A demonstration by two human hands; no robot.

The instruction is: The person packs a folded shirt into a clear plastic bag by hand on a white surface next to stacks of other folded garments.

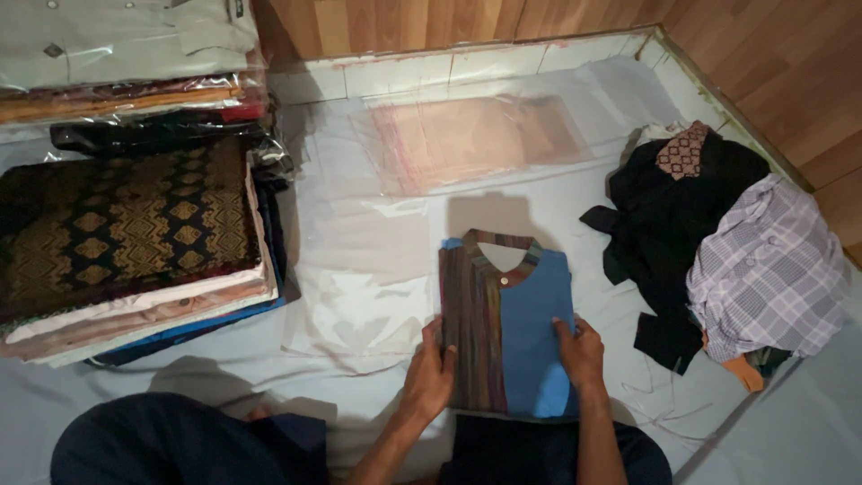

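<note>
A folded shirt point(512, 305), half striped brown and half plain blue, lies collar-up on the pale sheet point(359, 180) in front of me. My left hand point(429, 375) grips its lower left edge, fingers curled over the striped side. My right hand point(582, 352) presses flat on the lower right of the blue side. A clear plastic bag point(355, 287) lies flat just left of the shirt.
A tall stack of folded, bagged garments point(135, 216) with a black-and-gold patterned one on top stands at left. A pile of loose clothes point(718, 251), black and plaid, sits at right. More clear bags point(476, 139) lie further back. Wooden floor borders the sheet.
</note>
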